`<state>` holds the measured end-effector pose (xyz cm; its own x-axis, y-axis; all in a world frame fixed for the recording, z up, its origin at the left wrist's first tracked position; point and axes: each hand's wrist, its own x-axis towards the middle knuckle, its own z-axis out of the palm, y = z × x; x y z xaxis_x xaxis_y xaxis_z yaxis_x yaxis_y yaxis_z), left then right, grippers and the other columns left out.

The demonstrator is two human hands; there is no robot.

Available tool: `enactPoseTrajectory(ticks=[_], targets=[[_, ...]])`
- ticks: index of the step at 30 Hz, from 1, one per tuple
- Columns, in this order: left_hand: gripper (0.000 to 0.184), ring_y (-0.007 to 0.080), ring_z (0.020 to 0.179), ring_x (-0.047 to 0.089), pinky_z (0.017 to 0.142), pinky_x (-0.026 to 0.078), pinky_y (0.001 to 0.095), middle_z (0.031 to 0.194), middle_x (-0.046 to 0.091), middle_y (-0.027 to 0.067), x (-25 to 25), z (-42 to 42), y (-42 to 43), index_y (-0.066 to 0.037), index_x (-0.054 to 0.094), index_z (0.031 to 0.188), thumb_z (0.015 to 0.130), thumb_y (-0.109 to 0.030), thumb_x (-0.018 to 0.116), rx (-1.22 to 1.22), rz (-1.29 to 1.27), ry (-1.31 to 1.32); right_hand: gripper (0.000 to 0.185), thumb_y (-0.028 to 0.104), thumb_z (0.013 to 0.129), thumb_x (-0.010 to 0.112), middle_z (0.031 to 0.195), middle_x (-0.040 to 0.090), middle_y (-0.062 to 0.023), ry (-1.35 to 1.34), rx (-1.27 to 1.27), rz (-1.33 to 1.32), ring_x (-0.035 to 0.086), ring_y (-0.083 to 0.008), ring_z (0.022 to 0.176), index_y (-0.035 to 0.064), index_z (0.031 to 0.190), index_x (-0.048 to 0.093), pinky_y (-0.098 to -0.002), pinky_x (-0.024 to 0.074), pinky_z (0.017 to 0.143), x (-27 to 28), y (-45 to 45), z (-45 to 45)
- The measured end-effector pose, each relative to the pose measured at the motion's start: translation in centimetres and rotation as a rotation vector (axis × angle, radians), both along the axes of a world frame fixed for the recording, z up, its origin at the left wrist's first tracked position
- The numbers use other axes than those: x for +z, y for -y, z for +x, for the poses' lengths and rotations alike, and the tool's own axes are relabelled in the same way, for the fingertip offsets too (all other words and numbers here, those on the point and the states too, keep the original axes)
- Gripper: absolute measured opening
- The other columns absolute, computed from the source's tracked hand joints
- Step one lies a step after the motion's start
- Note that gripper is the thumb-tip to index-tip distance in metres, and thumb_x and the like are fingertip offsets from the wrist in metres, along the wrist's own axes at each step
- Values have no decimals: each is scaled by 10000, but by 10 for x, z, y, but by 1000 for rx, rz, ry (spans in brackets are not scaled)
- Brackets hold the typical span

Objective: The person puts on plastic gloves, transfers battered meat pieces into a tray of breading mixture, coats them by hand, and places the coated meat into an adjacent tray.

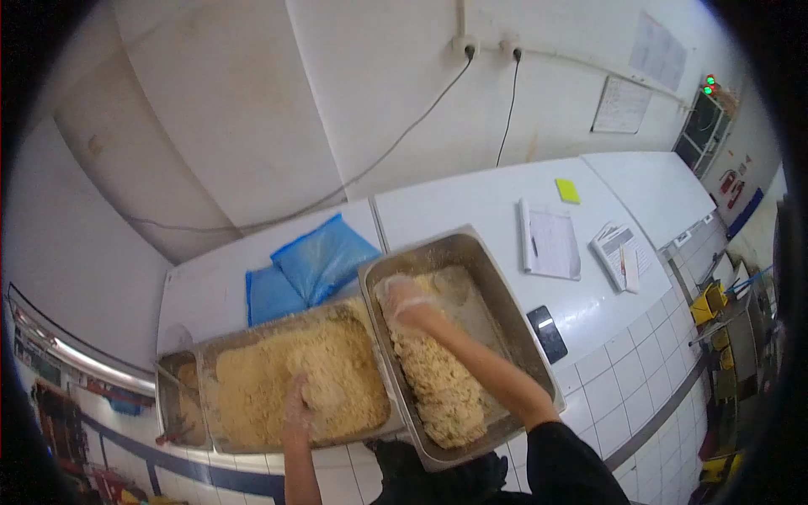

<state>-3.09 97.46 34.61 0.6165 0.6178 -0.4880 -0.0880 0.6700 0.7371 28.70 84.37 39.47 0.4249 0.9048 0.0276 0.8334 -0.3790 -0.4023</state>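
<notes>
Your left hand (298, 404) is touching pale crumbs (252, 379); your right hand (407, 301) is reaching into the deep steel tray (522, 337), beside coated food (442, 396). Neither grip is showing clearly enough to tell.

black right sleeve (568, 459) | black torso garment (438, 471) | thin, see-through right glove (406, 301) | thin left glove (298, 406)
</notes>
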Motion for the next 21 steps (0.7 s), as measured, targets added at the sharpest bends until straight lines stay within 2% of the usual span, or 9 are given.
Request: enactPoseTrajectory(ticks=[2, 9, 10, 11, 13, 15, 16, 19, 21], targets=[[614, 304, 1166, 542, 960, 469, 485, 1294, 546, 121, -3, 2, -3, -73, 476, 1331, 841, -369, 699, 13, -58, 0, 258, 183, 872, 548, 1068, 625, -194, 49, -57, -169, 595, -358, 990, 20, 1060, 616, -417, 488, 868, -21, 3, 30], [650, 290, 1238, 491, 1000, 445, 466, 1363, 491, 104, 6, 12, 6, -88, 447, 1369, 846, -394, 684, 82, 88, -95, 451, 427, 902, 493, 1159, 616, -163, -30, -39, -75, 569, -336, 1095, 61, 1137, 612, -471, 402, 995, -127, -20, 71], [650, 290, 1238, 491, 1000, 445, 466, 1363, 491, 104, -15, 4, -3, -88, 447, 1369, 846, -394, 684, 93, 92, -105, 450, 442, 897, 501, 1171, 619, -148, -27, 5, -40, 563, -325, 1112, 83, 1141, 621, -483, 387, 1006, -132, -21, 72], [673, 283, 1242, 489, 1012, 436, 457, 1374, 482, 100, -54, -14, -22, -90, 424, 1389, 850, -411, 668, -38, 325, -188, 449, 458, 893, 509, 1182, 622, -133, -24, 50, -4, 557, -315, 1130, 105, 1145, 629, -495, 371, 1016, -138, -24, 72], [695, 275, 1246, 486, 1023, 427, 448, 1385, 473, 96, -64, -21, -26, -93, 400, 1408, 854, -428, 653, -172, 557, -295, 463, 483, 882, 514, 1177, 629, -128, -9, 1, 43, 557, -310, 1135, 124, 1148, 635, -516, 362, 1016, -154, -30, 69], [684, 262, 1256, 477, 1035, 415, 427, 1396, 461, 95, -38, -1, -18, -97, 379, 1421, 841, -272, 695, 59, -16, -40, 476, 508, 872, 518, 1173, 635, -124, 7, -66, 94, 557, -306, 1140, 142, 1151, 640, -537, 354, 1016, -155, -36, 66], [684, 262, 1256, 477, 1035, 415, 427, 1396, 461, 95, -39, 2, -19, -97, 379, 1421, 841, -272, 695, 57, -12, -54, 490, 523, 867, 513, 1159, 641, -124, 31, -117, 68, 556, -310, 1143, 147, 1153, 641, -560, 338, 1019, -151, -36, 62], [675, 246, 1264, 468, 1034, 413, 400, 1387, 469, 96, -33, 14, -28, -101, 388, 1417, 823, -138, 708, 49, 107, -116, 535, 555, 870, 481, 1155, 644, -130, -20, -110, 64, 549, -325, 1154, 143, 1176, 631, -605, 307, 1020, -162, -37, 64], [440, 200, 1097, 572, 909, 505, 350, 1225, 567, 67, -35, 16, -27, -65, 490, 1314, 935, -276, 561, -117, 570, -179, 566, 573, 877, 455, 1166, 641, -137, -92, -43, 67, 544, -337, 1162, 136, 1197, 621, -626, 292, 1019, -173, -27, 58]])
